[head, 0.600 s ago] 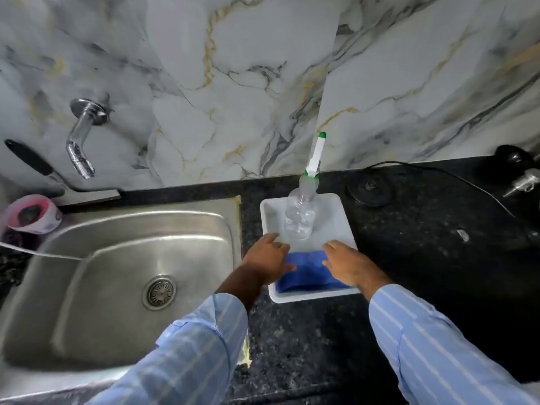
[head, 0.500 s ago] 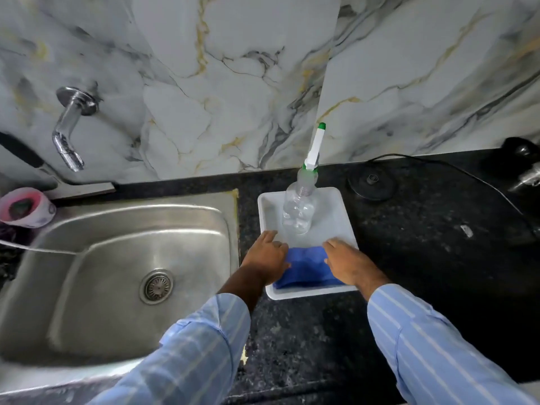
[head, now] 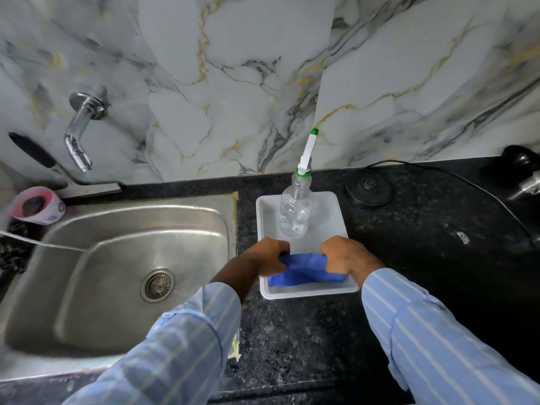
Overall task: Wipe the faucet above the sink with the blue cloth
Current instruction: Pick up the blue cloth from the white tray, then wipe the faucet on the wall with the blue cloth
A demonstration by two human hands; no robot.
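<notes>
One soft, crumpled blue cloth [head: 304,273] is pinched at its two ends: the left hand [head: 270,257] has its grip closed on the left end, the right hand [head: 347,255] on the right end. The cloth is bunched between the two grips and lies in the near part of one shallow, square white plastic tray [head: 340,211] with rounded corners. Just beyond the grips, one clear ribbed spray bottle [head: 295,214] with a white and green nozzle is seen upright in the same tray. The tray is set on a speckled black stone tabletop [head: 292,331]. To the left of the grips one brushed steel sink [head: 117,258] with a round drain is seen. One curved chrome faucet [head: 77,133] is fixed to the veined marble wall above it, well apart from both hands. Two striped light-blue sleeves are counted.
</notes>
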